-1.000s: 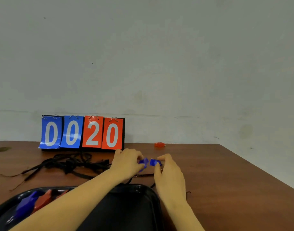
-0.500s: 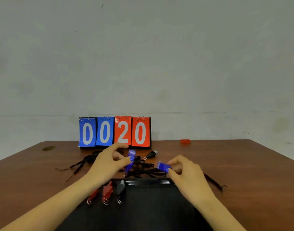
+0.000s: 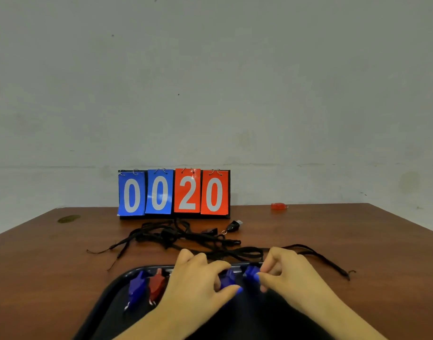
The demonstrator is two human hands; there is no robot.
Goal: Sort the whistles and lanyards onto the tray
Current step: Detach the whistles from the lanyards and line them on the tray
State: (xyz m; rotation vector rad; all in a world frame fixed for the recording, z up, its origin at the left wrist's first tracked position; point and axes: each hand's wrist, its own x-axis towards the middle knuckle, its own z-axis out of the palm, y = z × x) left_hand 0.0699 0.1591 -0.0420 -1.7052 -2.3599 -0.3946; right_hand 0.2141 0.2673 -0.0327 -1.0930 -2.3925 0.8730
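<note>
Over the tray's [image 3: 117, 282] far end, the left hand [image 3: 198, 280] pinches one blue whistle [image 3: 229, 278] and the right hand [image 3: 288, 273] another [image 3: 251, 273]. Lanyards [image 3: 181, 235] lie tangled on the surface [image 3: 51, 253] beyond.

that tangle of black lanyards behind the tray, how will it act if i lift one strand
The black lanyards look floppy: the strands lie flat in loose curves on the table. They overlap heavily, so lifting one probably drags others along. The black whistle by the tangle may trail too, if attached.

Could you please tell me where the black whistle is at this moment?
The black whistle lies on the wooden table, just right of the scoreboard's base, at the far right edge of the tangled black lanyards.
</note>
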